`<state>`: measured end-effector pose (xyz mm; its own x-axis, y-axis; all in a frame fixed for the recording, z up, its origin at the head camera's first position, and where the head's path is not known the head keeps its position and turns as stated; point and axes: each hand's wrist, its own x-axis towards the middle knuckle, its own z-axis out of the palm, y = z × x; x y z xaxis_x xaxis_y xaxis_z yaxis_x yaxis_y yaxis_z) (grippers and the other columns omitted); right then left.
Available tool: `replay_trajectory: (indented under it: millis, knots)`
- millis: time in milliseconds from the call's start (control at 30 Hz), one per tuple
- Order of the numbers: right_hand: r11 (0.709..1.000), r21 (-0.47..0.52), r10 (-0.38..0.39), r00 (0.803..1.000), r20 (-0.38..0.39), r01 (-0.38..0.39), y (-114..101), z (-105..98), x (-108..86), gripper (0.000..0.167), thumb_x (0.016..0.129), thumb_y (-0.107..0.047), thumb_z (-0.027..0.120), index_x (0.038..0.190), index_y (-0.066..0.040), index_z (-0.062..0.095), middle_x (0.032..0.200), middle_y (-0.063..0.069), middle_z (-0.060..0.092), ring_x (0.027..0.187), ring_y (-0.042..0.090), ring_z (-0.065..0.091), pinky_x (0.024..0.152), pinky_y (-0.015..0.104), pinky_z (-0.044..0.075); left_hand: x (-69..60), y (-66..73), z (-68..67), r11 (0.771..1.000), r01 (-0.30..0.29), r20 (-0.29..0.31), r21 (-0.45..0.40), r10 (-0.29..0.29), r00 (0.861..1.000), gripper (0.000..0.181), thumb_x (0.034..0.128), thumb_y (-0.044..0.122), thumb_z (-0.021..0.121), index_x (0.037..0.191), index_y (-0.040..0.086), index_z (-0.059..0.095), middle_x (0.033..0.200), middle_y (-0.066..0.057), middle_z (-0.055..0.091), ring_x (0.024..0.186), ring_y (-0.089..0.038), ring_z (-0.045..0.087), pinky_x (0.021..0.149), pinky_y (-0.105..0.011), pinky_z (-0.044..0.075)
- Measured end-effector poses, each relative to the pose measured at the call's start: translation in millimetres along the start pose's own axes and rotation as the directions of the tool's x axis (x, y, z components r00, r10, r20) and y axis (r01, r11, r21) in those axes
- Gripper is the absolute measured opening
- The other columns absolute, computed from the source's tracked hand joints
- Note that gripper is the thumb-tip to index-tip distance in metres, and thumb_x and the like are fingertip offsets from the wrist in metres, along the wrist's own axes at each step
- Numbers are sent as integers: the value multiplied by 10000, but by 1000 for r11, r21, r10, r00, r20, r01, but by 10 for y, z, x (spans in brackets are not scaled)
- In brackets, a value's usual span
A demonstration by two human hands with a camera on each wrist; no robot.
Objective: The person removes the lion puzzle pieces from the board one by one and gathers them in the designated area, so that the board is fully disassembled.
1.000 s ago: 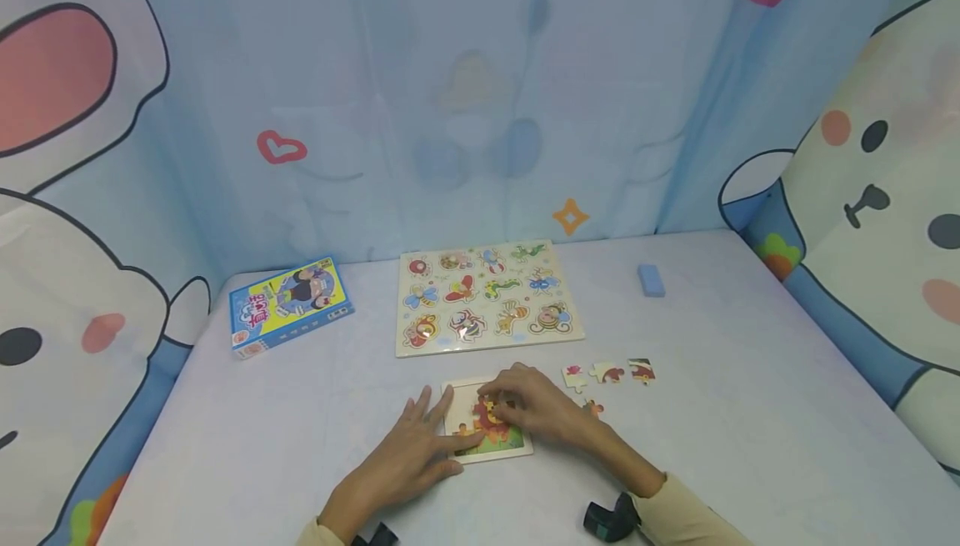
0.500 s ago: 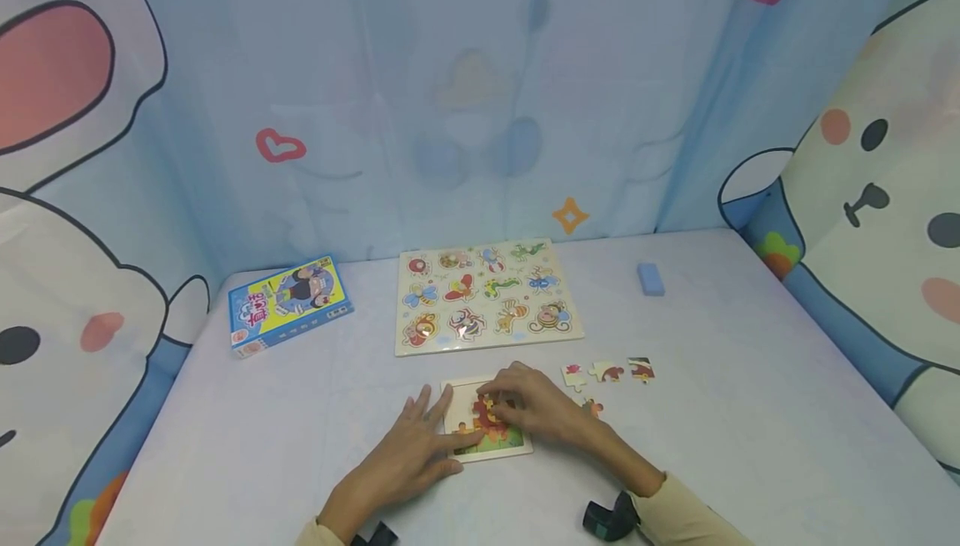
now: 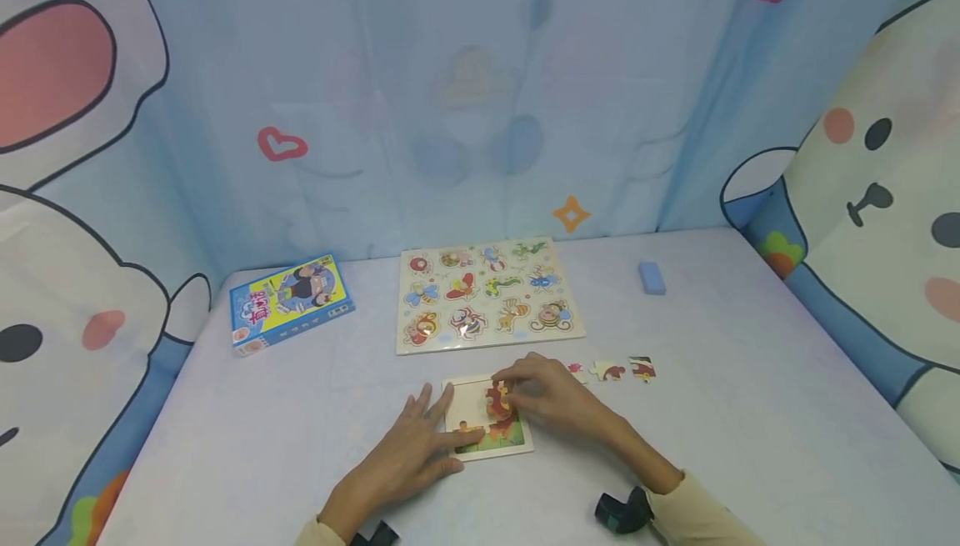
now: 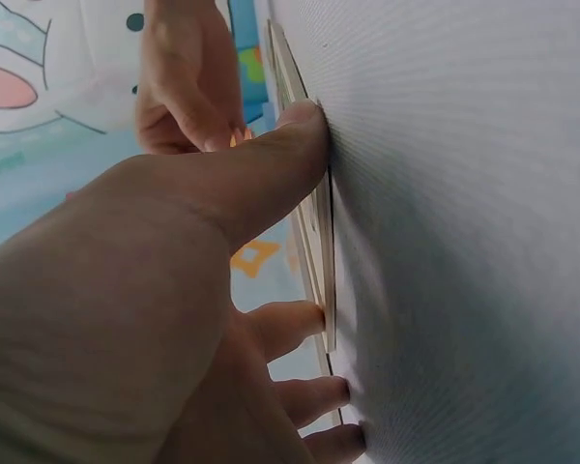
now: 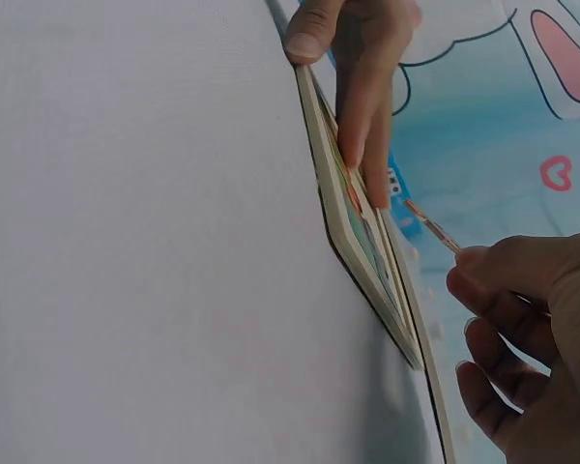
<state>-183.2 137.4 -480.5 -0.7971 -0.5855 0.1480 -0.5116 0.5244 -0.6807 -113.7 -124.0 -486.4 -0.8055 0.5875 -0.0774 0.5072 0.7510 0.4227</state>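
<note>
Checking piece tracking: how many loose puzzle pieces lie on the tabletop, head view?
3: a partly covered pink-marked piece beside the right hand, then a middle piece and an end piece rightward. Others may be hidden.

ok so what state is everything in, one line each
puzzle tray: partly filled
puzzle piece: pinched, lifted above the tray
loose pieces: lying outside the tray
picture board: lying flat
box: lying flat, looks closed
blue block: lying apart
left hand: fingers spread, touching the tray
right hand: pinching the puzzle piece
</note>
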Motion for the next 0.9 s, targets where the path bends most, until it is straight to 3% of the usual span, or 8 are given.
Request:
replay_trajectory:
  millis: [167, 333, 633, 900]
  knots:
    - [996, -9, 85, 996, -22, -85, 137, -221, -201, 296, 855, -205, 726, 1149, -179, 699, 1004, -148, 667, 945, 70, 575, 819, 309, 493, -3, 14, -3, 1000, 4, -2, -1, -4, 1000, 432, 915, 409, 595, 1343, 416, 535, 1572, -185, 196, 1429, -465, 97, 1146, -586, 138]
    - [979, 6, 203, 977, -70, -203, 344, -486, -501, 293, 859, -227, 723, 1148, -184, 695, 970, -124, 647, 922, 84, 603, 810, 308, 513, -3, 11, 15, 1000, 1, -7, -11, -1, 1000, 432, 912, 404, 600, 1340, 405, 543, 1573, -179, 200, 1431, -461, 97, 1151, -582, 125]
    - [979, -18, 200, 975, -101, -203, 600, -833, -912, 263, 868, -195, 711, 1123, -129, 707, 979, -60, 667, 793, 41, 534, 690, 223, 499, 2, 0, 30, 1000, 3, -2, -19, -3, 1000, 435, 913, 406, 596, 1344, 413, 535, 1576, -176, 193, 1435, -456, 85, 1151, -583, 121]
    - [963, -50, 264, 964, -36, -265, 721, -876, -1004, 253, 845, -131, 719, 1098, -122, 711, 969, -37, 670, 772, 38, 495, 652, 208, 466, 0, 7, 20, 1000, 10, 8, -24, -10, 1000, 429, 921, 407, 587, 1346, 420, 530, 1582, -162, 183, 1441, -443, 73, 1155, -578, 109]
